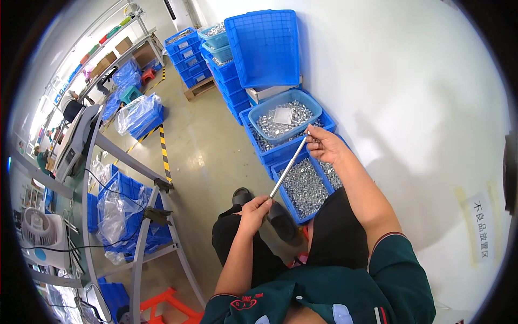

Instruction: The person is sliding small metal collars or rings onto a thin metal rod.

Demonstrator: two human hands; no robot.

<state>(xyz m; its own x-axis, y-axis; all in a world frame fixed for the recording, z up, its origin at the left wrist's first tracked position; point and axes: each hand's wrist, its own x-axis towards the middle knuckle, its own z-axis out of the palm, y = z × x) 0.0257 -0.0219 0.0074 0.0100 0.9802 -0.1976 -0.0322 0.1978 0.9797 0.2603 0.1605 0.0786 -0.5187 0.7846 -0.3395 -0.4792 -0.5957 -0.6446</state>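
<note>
A thin silvery metal rod (288, 166) slants across the space in front of me. Its lower end is pinched in my left hand (253, 214), above my knee. My right hand (324, 144) grips the upper end between thumb and fingers; whether a small part sits at that tip is too small to tell. Beyond the right hand stands a light-blue basin (260, 123) of small shiny metal parts with a clear square piece (283, 115) on top. Below the rod, a blue crate (287, 204) holds many small metal parts.
Stacked blue crates (226, 86) and a leaning blue lid or bin (263, 48) line the white wall. To the left is a metal-framed workbench (141, 237) with a white fan (46, 237) and cables. An orange stool (171, 303) stands low by the bench. Other people work at far left.
</note>
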